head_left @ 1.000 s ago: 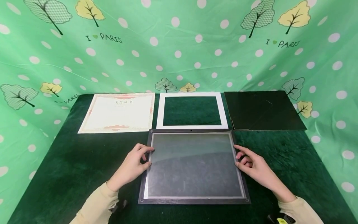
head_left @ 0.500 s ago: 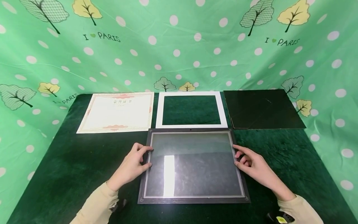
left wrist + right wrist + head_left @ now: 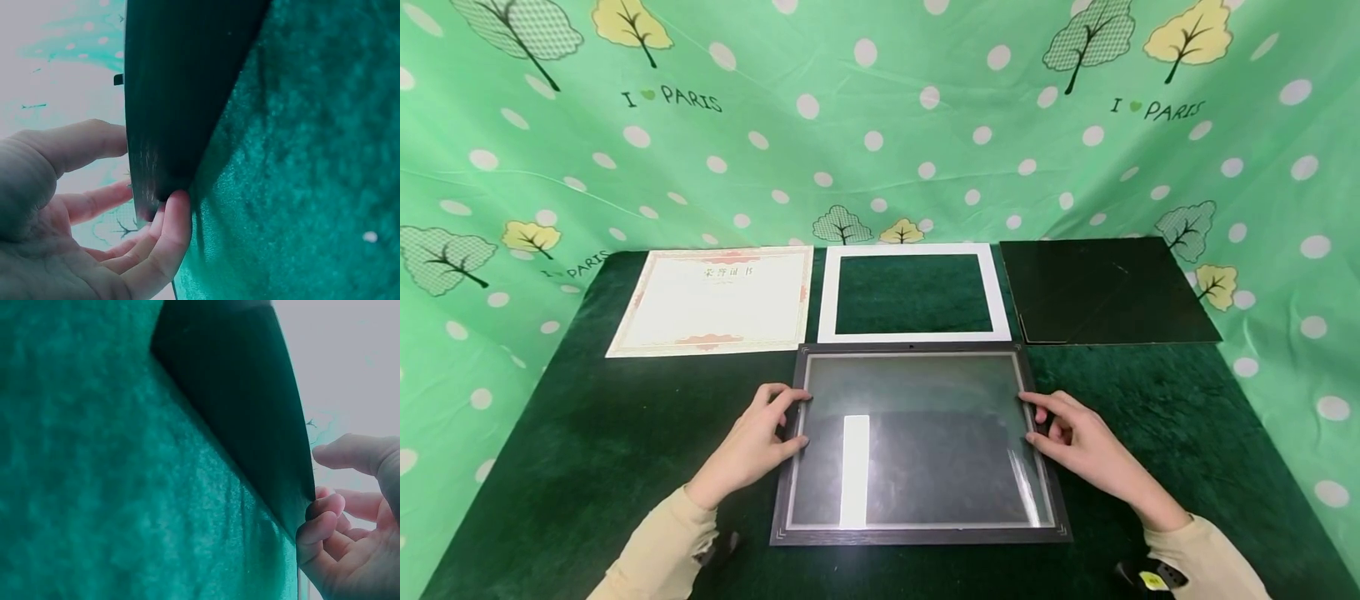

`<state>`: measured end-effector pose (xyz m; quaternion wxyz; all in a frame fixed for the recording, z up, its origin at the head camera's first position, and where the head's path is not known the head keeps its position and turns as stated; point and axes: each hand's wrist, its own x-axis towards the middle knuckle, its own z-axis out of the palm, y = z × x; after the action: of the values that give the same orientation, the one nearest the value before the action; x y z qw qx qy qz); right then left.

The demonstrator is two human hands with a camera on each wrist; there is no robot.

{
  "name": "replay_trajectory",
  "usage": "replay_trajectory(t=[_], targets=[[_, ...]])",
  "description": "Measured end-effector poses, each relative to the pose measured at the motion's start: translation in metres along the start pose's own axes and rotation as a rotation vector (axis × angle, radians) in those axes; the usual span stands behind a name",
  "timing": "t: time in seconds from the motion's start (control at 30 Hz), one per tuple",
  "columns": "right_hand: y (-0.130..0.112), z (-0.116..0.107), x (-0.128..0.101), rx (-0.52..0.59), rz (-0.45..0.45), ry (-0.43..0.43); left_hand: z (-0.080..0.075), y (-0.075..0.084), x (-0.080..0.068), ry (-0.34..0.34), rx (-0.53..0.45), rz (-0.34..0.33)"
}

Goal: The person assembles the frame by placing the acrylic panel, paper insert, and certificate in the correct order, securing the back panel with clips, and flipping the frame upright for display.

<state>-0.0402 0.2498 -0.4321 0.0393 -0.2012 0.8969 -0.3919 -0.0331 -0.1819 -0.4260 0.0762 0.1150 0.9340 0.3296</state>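
A dark picture frame (image 3: 917, 537) lies flat on the green tablecloth near me, and a clear glass pane (image 3: 925, 433) sits inside it. My left hand (image 3: 800, 421) pinches the pane's left edge where it meets the frame rail. On the opposite side, my right hand (image 3: 1028, 421) pinches the right edge the same way. In the left wrist view, curled fingers (image 3: 172, 219) touch the frame's dark side (image 3: 169, 112). In the right wrist view, the fingers (image 3: 322, 515) meet the frame's dark side (image 3: 250, 425) too.
Three flat pieces lie in a row behind the frame: a certificate (image 3: 718, 300) at the left, a white mat border (image 3: 828, 300) in the middle and a black backing board (image 3: 1105, 292) at the right. Patterned green fabric hangs behind and beside the table (image 3: 625, 433).
The glass pane has sunk from slightly raised down into the frame, and its reflection has shifted. My right hand has slid a little inward; the left has stayed put.
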Motion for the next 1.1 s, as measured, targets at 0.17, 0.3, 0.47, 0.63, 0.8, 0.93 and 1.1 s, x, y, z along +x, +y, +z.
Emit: replay_trajectory(t=[0.17, 0.3, 0.47, 0.63, 0.8, 0.93, 1.1], targets=[[0.002, 0.000, 0.001, -0.007, 0.001, 0.002, 0.000, -0.001, 0.000, -0.007, -0.010, 0.000], [0.003, 0.000, 0.001, 0.009, 0.019, 0.001, -0.001, -0.003, 0.001, -0.008, -0.016, 0.010], [0.005, -0.001, 0.001, 0.048, 0.023, 0.009, -0.002, -0.007, 0.003, -0.001, -0.034, 0.032], [0.011, 0.000, 0.002, 0.067, 0.006, 0.032, -0.002, -0.009, 0.010, 0.031, -0.066, 0.048], [0.016, -0.001, 0.002, 0.084, -0.003, 0.066, -0.002, -0.011, 0.020, 0.067, -0.091, 0.075], [0.017, -0.002, -0.001, 0.088, 0.033, 0.075, -0.004, -0.012, 0.033, 0.090, -0.147, 0.084], [0.016, -0.004, -0.006, 0.111, 0.083, 0.072, -0.006, -0.014, 0.052, 0.096, -0.181, 0.051]])
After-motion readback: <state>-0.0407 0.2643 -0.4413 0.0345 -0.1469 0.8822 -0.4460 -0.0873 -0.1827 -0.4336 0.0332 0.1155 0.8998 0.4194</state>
